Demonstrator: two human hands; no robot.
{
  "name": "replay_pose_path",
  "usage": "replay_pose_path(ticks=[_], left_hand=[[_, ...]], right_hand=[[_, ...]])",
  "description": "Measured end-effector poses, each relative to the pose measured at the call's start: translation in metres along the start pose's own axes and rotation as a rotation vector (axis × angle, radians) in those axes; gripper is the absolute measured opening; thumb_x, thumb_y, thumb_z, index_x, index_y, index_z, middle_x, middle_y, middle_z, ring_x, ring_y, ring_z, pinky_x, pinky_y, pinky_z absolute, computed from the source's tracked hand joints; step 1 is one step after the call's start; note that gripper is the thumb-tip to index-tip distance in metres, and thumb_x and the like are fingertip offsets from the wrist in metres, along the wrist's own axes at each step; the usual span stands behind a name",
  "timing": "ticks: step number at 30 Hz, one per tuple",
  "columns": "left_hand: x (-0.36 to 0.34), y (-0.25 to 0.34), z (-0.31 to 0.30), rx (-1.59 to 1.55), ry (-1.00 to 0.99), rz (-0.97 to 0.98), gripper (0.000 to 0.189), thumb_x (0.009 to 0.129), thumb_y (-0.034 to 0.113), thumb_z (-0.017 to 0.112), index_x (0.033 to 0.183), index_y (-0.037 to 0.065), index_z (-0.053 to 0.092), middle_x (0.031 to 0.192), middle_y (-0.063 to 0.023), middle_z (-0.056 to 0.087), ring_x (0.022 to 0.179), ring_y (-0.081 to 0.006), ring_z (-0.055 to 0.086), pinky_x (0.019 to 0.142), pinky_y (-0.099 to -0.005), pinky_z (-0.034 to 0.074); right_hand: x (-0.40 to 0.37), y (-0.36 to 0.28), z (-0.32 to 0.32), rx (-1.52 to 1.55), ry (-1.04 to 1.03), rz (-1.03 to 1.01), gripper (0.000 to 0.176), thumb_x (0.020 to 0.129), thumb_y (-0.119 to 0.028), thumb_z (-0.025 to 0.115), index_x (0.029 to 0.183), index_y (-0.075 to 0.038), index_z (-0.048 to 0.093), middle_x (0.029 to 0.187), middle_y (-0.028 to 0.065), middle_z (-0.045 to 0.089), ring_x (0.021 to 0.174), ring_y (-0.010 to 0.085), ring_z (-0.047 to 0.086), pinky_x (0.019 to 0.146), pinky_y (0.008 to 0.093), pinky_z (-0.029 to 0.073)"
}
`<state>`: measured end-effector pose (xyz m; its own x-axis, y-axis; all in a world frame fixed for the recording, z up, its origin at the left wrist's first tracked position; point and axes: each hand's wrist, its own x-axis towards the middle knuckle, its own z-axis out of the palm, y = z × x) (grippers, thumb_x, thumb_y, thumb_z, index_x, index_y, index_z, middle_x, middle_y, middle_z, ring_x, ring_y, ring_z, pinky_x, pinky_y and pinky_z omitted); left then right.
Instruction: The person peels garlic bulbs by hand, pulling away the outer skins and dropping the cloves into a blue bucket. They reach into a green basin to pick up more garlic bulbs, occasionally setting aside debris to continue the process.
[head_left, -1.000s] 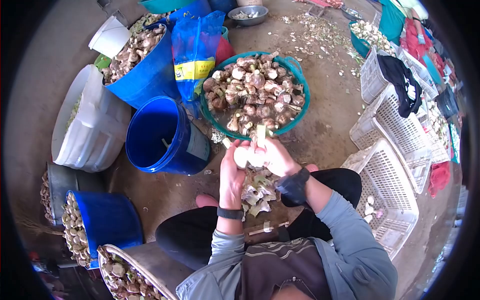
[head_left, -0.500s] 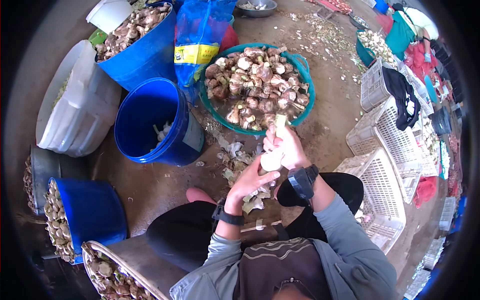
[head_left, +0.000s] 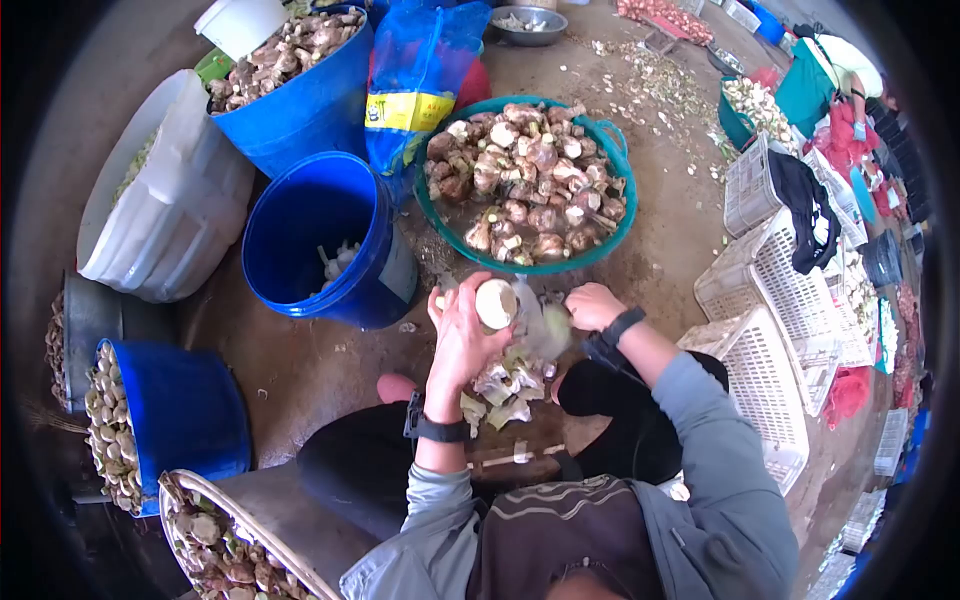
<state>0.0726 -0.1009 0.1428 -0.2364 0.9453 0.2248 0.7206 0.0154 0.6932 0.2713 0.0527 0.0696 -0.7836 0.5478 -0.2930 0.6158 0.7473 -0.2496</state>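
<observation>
My left hand [head_left: 462,335] is wrapped round a peeled white garlic bulb [head_left: 496,304], its round pale end facing up. To its right, my right hand [head_left: 596,307] is closed, fingers curled in. Pale green-white peel [head_left: 550,325], smeared by motion, is right at the right fingertips; I cannot tell what those fingers hold. Below both hands, a heap of torn peels [head_left: 510,388] lies on the floor between my legs. Just beyond the hands stands a teal basin [head_left: 525,266] full of brown-skinned garlic bulbs [head_left: 540,152].
A blue bucket [head_left: 262,240] with a few white bulbs stands left of the basin. White plastic crates [head_left: 757,375] line the right side. A blue tub [head_left: 195,410] of bulbs and a white sack-like container [head_left: 180,230] stand at left. Another person [head_left: 845,60] works at the far right.
My hands have moved apart: the left has drawn left with the bulb, now turned end-up, and the right has moved right. Blurred peel now shows between them. The view has shifted slightly.
</observation>
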Motion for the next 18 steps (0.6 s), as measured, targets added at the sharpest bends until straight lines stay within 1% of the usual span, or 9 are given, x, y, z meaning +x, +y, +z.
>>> replay_pose_path(ticks=[1,3,5,6,8,13,16,17,18], left_hand=[[0.0,-0.002,-0.002,0.045,-0.036,-0.003,0.069,0.061,0.026,0.075,0.119,0.007,0.043,0.103,-0.0127,0.057,0.108,-0.028,0.05,0.106,-0.0489,0.015],[-0.002,-0.005,0.0,0.026,-0.029,-0.017,0.069,0.061,0.025,0.075,0.119,0.007,0.044,0.103,-0.0126,0.057,0.108,-0.0277,0.05,0.107,-0.0493,0.014],[-0.004,-0.007,0.005,0.032,-0.027,-0.018,0.069,0.06,0.024,0.075,0.119,0.006,0.043,0.104,-0.0127,0.057,0.108,-0.0277,0.05,0.107,-0.0493,0.013],[-0.001,-0.007,0.005,0.04,-0.009,-0.007,0.069,0.059,0.024,0.074,0.118,0.006,0.043,0.104,-0.0127,0.058,0.108,-0.0277,0.05,0.107,-0.0493,0.013],[0.001,-0.007,0.0,0.1,-0.034,0.007,0.069,0.059,0.023,0.074,0.118,0.006,0.044,0.104,-0.0128,0.058,0.108,-0.0279,0.051,0.107,-0.0495,0.012],[0.004,-0.012,-0.011,0.094,-0.037,0.06,0.067,0.058,0.023,0.074,0.116,0.007,0.045,0.103,-0.0123,0.058,0.104,-0.0285,0.053,0.107,-0.0508,0.011],[0.003,-0.023,-0.016,-0.028,0.017,0.007,0.065,0.06,0.023,0.075,0.116,0.007,0.046,0.107,-0.0113,0.055,0.108,-0.0284,0.048,0.104,-0.0454,0.022],[0.003,-0.027,-0.019,-0.097,0.069,-0.021,0.064,0.061,0.024,0.076,0.116,0.007,0.046,0.109,-0.011,0.053,0.11,-0.0285,0.046,0.102,-0.0434,0.027],[0.003,-0.03,-0.022,-0.092,0.064,-0.027,0.065,0.061,0.024,0.076,0.117,0.008,0.046,0.112,-0.0105,0.052,0.111,-0.0289,0.043,0.098,-0.0405,0.032]], right_hand=[[0.0,-0.013,-0.013,-0.038,0.083,-0.028,0.012,0.078,-0.013,0.063,0.083,-0.002,0.062,0.073,0.009,0.063,0.067,0.0219,0.06,0.062,0.0336,0.048],[0.006,-0.049,-0.049,0.697,0.395,-0.194,0.016,0.078,-0.008,0.062,0.093,-0.002,0.061,0.085,0.0099,0.063,0.075,0.0256,0.06,0.068,0.033,0.049],[-0.004,-0.095,-0.087,1.148,0.288,-0.423,0.02,0.081,-0.009,0.06,0.1,-0.003,0.059,0.096,0.0102,0.06,0.083,0.0275,0.059,0.074,0.0333,0.048],[0.0,-0.095,-0.09,1.152,0.298,-0.42,0.02,0.081,-0.009,0.06,0.1,-0.003,0.059,0.096,0.0102,0.06,0.083,0.0275,0.059,0.074,0.0333,0.048],[0.006,-0.091,-0.095,0.575,0.284,-0.454,0.016,0.082,-0.01,0.059,0.097,-0.004,0.058,0.093,0.0092,0.057,0.083,0.0255,0.058,0.073,0.0328,0.047],[0.008,-0.092,-0.09,0.535,0.28,-0.536,0.012,0.084,-0.014,0.054,0.089,-0.003,0.054,0.083,0.0102,0.053,0.076,0.0274,0.057,0.066,0.0374,0.046],[-0.01,-0.092,-0.077,0.349,0.356,-0.556,0.007,0.084,-0.009,0.052,0.088,-0.003,0.053,0.087,0.009,0.054,0.077,0.0277,0.058,0.068,0.0369,0.048],[-0.015,-0.086,-0.057,0.339,0.173,-0.58,0.008,0.083,-0.008,0.054,0.088,-0.002,0.053,0.088,0.0098,0.055,0.081,0.028,0.059,0.069,0.037,0.05],[-0.017,-0.068,-0.034,0.266,0.125,-0.596,0.013,0.083,-0.009,0.055,0.094,-0.002,0.054,0.092,0.0104,0.056,0.084,0.0273,0.059,0.071,0.0361,0.05]])
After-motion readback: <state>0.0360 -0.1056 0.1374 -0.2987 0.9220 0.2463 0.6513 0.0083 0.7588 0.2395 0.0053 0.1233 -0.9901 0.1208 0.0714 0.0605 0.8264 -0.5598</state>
